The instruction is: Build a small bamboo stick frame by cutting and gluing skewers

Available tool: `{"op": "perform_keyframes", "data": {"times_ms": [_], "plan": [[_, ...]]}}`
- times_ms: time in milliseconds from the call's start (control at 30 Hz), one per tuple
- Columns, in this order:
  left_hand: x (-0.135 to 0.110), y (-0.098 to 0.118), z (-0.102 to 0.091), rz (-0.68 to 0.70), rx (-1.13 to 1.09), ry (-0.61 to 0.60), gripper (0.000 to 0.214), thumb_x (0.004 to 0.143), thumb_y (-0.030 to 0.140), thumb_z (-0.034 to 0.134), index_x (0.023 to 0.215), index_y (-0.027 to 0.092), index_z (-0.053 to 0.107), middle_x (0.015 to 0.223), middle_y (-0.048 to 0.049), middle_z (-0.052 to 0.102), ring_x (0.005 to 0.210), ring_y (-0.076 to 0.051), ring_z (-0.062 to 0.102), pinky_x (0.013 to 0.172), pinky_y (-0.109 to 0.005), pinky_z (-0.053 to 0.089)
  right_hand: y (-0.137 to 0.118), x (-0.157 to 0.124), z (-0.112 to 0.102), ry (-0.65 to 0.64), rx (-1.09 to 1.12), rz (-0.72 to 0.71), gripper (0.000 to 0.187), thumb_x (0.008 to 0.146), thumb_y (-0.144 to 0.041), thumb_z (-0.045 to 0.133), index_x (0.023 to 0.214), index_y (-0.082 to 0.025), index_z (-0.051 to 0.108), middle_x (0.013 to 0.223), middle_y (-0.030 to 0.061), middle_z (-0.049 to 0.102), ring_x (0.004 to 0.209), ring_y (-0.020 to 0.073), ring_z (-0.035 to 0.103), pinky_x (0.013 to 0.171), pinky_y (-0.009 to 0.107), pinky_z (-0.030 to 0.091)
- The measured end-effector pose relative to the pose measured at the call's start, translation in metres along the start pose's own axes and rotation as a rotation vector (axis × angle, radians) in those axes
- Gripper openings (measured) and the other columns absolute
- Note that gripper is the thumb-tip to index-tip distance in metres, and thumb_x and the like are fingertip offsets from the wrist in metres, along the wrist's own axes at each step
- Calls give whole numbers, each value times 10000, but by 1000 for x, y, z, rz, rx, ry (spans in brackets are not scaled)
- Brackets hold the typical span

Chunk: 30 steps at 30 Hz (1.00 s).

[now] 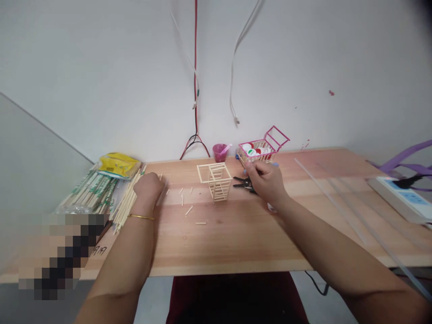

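Wooden table (216, 252), sticks (124, 206) — pale wall (128, 72)

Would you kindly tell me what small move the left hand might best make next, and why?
Probably drawing one stick from the loose wooden sticks: the left hand is right at them, short stick pieces lie near the small stick frame, and the pliers are close by the right hand.

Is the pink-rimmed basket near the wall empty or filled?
Filled, at least partly: round white and red pieces show inside the pink-rimmed basket.
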<state>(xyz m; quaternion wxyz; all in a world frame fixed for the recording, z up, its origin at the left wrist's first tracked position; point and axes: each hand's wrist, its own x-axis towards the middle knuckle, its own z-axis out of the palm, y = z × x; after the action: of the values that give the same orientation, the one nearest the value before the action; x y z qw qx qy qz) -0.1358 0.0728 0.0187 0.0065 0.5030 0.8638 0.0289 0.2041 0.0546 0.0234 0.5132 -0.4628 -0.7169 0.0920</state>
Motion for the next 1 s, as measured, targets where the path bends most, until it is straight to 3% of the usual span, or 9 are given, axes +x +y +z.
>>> {"op": "perform_keyframes", "data": {"times_ms": [100, 167, 233, 300, 400, 467, 633, 833, 1000], "plan": [[-1, -2, -9, 9, -28, 33, 386, 793, 392, 492, 925, 89, 692, 1010, -267, 674, 958, -390, 631, 717, -433, 481, -1, 1, -2, 17, 21, 24, 406, 904, -401, 492, 567, -185, 562, 546, 6, 589, 533, 137, 537, 531, 259, 383], [-2, -4, -15, 65, -117, 134, 333, 788, 323, 490, 933, 102, 692, 964, -223, 690, 936, -356, 636, 727, -407, 475, -1, 3, -5, 56, 40, 57, 416, 906, -415, 488, 564, -189, 554, 548, 1, 592, 536, 135, 542, 539, 255, 396], [-3, -4, -19, 148, -302, 256, 326, 772, 260, 495, 999, 120, 682, 900, -155, 696, 881, -290, 637, 724, -360, 468, -2, 5, -7, 106, 52, 91, 425, 910, -431, 478, 567, -191, 552, 528, -8, 569, 529, 132, 533, 533, 247, 398], [-6, -1, -22, 232, -613, 269, 382, 754, 243, 521, 1099, 139, 649, 791, -77, 670, 729, -202, 613, 639, -296, 454, -2, 6, -8, 141, 54, 111, 433, 910, -447, 474, 569, -192, 553, 498, -18, 529, 510, 127, 510, 512, 240, 386], [-18, 5, -29, 373, -1202, 5, 494, 714, 265, 609, 1196, 160, 578, 651, 21, 576, 469, -84, 452, 446, -213, 345, -2, 6, -8, 148, 60, 108, 440, 909, -453, 478, 561, -193, 548, 492, -19, 517, 508, 129, 506, 507, 241, 389], [-28, 8, -35, 476, -1453, -222, 514, 699, 283, 671, 1189, 174, 561, 666, 34, 580, 433, -53, 422, 406, -189, 318, -4, 5, -7, 137, 70, 100, 434, 908, -444, 487, 558, -194, 545, 514, -9, 551, 527, 136, 530, 521, 249, 403], [-52, 17, -42, 609, -1580, -555, 363, 732, 322, 718, 1009, 177, 534, 627, 25, 642, 356, -53, 460, 362, -171, 350, -13, 0, -9, 104, 79, 73, 411, 912, -397, 495, 557, -198, 550, 556, 7, 604, 548, 146, 562, 542, 263, 421], [-71, 36, -34, 713, -1639, -659, 272, 756, 339, 715, 812, 155, 524, 652, -29, 697, 400, -114, 572, 386, -210, 436, -23, -6, -14, 27, 102, -55, 370, 908, -334, 504, 568, -197, 553, 557, 8, 595, 557, 141, 553, 549, 266, 412], [-86, 51, -29, 725, -1797, -612, 217, 707, 267, 768, 740, 124, 609, 607, 1, 643, 445, -87, 560, 435, -207, 461, -28, -6, -17, -219, 232, -118, 260, 885, -305, 548, 662, -189, 614, 617, 2, 608, 561, 117, 522, 542, 246, 401]]}}
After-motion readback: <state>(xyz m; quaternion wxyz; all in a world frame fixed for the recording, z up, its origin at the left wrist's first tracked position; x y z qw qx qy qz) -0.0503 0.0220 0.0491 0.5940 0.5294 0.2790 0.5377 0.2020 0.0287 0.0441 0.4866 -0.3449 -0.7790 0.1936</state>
